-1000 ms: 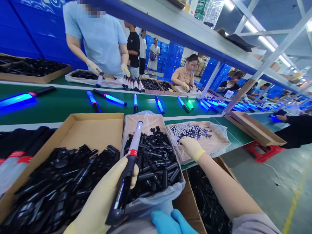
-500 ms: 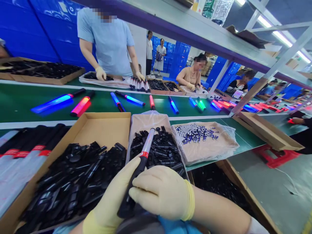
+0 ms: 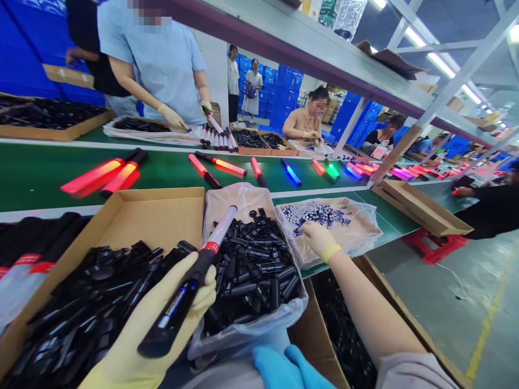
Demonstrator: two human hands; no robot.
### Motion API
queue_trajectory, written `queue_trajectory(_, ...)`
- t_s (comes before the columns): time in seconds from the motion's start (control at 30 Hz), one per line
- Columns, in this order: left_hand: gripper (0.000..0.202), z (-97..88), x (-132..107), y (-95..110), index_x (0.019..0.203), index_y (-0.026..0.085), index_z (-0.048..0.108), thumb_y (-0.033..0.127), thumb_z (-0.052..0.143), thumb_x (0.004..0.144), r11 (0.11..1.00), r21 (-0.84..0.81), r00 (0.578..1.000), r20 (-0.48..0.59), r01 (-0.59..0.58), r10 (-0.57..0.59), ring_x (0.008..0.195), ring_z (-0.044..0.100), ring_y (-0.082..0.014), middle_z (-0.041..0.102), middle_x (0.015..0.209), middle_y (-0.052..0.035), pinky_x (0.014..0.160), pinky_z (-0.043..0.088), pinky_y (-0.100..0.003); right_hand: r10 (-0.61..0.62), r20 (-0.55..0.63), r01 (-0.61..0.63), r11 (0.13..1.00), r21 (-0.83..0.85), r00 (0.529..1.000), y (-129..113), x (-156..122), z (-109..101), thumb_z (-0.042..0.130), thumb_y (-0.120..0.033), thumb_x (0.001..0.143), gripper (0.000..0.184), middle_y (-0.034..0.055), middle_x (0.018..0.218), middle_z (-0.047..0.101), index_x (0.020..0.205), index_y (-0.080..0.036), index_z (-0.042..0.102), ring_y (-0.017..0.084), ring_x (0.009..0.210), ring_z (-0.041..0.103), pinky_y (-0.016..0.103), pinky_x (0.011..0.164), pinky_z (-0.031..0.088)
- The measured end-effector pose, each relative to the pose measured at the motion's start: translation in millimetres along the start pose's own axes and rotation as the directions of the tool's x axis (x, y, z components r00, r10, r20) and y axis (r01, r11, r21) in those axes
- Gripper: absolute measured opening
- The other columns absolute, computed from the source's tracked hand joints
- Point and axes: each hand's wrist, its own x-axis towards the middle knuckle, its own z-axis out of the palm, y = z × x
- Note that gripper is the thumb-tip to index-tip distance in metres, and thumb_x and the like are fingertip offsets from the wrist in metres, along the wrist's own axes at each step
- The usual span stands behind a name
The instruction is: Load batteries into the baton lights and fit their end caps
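Note:
My left hand [image 3: 162, 319], in a pale yellow glove, is wrapped round the black handle of a light stick [image 3: 198, 267]. The stick tilts up and away, with a red band and a clear, unlit tube. An open slot in its handle faces me, and a battery with blue and yellow print shows inside. My right hand [image 3: 318, 237], gloved alike, is at the left side of the small batteries [image 3: 312, 213] in a plastic-lined tray [image 3: 324, 254]. Its fingers are pinched together at the pile's edge; what they hold is not clear.
A plastic-lined box [image 3: 259, 265] of black plastic parts lies between my hands, beside a larger cardboard box [image 3: 162, 216] of black pieces. Unlit sticks [image 3: 36, 265] lie at left. Lit sticks rest on the green conveyor belt [image 3: 170, 181]. Co-workers [image 3: 158, 65] sit and stand across it.
My right hand has left the stick's handle and moved right to the batteries. My left hand has turned the stick, so its open slot shows. Many lit sticks have changed from blue to red.

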Motion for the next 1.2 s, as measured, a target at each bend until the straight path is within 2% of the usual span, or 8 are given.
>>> queue_trajectory(0.23,0.027,10.3,-4,-5,0.065,0.013,0.061,0.029,0.082,0.068,0.988,0.095,0.992,-0.042,0.121,-0.117,0.049,0.027,-0.0054,0.047,0.062,-0.0012,0.04,0.028,-0.018,-0.026,0.115,0.038,0.994,-0.103,0.993,5,19,22,0.059,-0.018,0.097,0.012,0.0097,0.114,0.068,0.102,-0.013,0.069,0.023,0.109,0.063,0.042,0.096,0.05)
queue_trajectory(0.5,0.029,6.9,2,-17,0.064,0.014,0.06,0.035,0.076,0.077,0.963,0.147,0.974,-0.026,0.225,-0.224,0.043,0.031,-0.004,0.051,0.061,-0.0001,0.038,0.025,-0.017,-0.068,-0.119,0.08,0.992,0.103,0.991,-23,-26,-18,0.051,-0.014,0.098,0.014,0.008,0.106,0.067,0.107,-0.018,0.06,0.018,0.1,0.065,0.03,0.087,0.052)
queue_trajectory(0.57,0.027,8.6,0,-18,0.069,0.014,0.063,0.037,0.074,0.08,0.953,0.185,0.97,-0.005,0.242,-0.245,0.046,0.035,-0.0048,0.053,0.064,-0.0004,0.041,0.03,-0.017,-0.214,-0.296,0.297,0.915,0.272,0.931,-51,-43,-32,0.053,-0.016,0.098,0.01,0.0051,0.102,0.067,0.106,-0.021,0.059,0.017,0.099,0.065,0.031,0.089,0.053)
queue_trajectory(0.7,0.03,13.4,-8,-14,0.069,0.017,0.062,0.043,0.066,0.085,0.935,0.316,0.973,0.109,0.161,-0.204,0.05,0.043,-0.0092,0.055,0.063,-0.0008,0.045,0.04,-0.021,-0.409,-0.591,0.678,0.645,0.352,0.695,-112,-65,-60,0.054,-0.013,0.098,0.012,0.0063,0.101,0.066,0.106,-0.021,0.059,0.017,0.096,0.065,0.031,0.086,0.055)
queue_trajectory(0.8,0.011,5.7,-15,-7,0.077,0.021,0.07,0.029,0.076,0.072,0.927,0.376,0.99,0.131,-0.003,-0.05,0.07,0.061,-0.0166,0.067,0.075,-0.0024,0.066,0.055,-0.026,-0.565,-0.567,0.755,0.635,0.165,0.599,-151,-71,-76,0.049,-0.013,0.1,0.014,0.0082,0.098,0.067,0.101,-0.018,0.062,0.017,0.088,0.064,0.03,0.078,0.055)
queue_trajectory(0.9,0.027,-9.7,-23,-1,0.091,0.026,0.076,0.021,0.076,0.064,0.838,0.486,0.968,0.149,-0.248,0.2,0.112,0.064,-0.0255,0.076,0.106,-0.0034,0.098,0.054,-0.033,-0.732,-0.456,0.812,0.583,-0.034,0.506,-183,-71,-84,0.046,-0.012,0.1,0.025,0.0056,0.084,0.066,0.084,-0.018,0.064,0.017,0.072,0.06,0.03,0.064,0.051)
queue_trajectory(1.0,0.023,-20.9,-32,8,0.09,0.026,0.076,0.023,0.072,0.068,0.822,0.498,0.959,0.08,-0.275,0.273,0.122,0.062,-0.0287,0.076,0.114,-0.0051,0.101,0.054,-0.038,-0.816,-0.391,0.863,0.496,-0.095,0.426,-204,-69,-84,0.044,-0.011,0.099,0.029,0.0061,0.078,0.065,0.08,-0.017,0.065,0.018,0.067,0.057,0.032,0.059,0.05)
queue_trajectory(1.2,0.027,-38.0,-40,28,0.078,0.025,0.074,0.005,0.072,0.06,0.928,0.308,0.967,-0.078,-0.207,0.242,0.12,0.064,-0.029,0.078,0.105,-0.0054,0.09,0.059,-0.035,-0.659,-0.508,0.832,0.448,0.328,0.555,-227,-70,-73,0.048,-0.013,0.1,0.021,0.0066,0.094,0.067,0.115,-0.019,0.061,0.017,0.085,0.064,0.031,0.075,0.057)
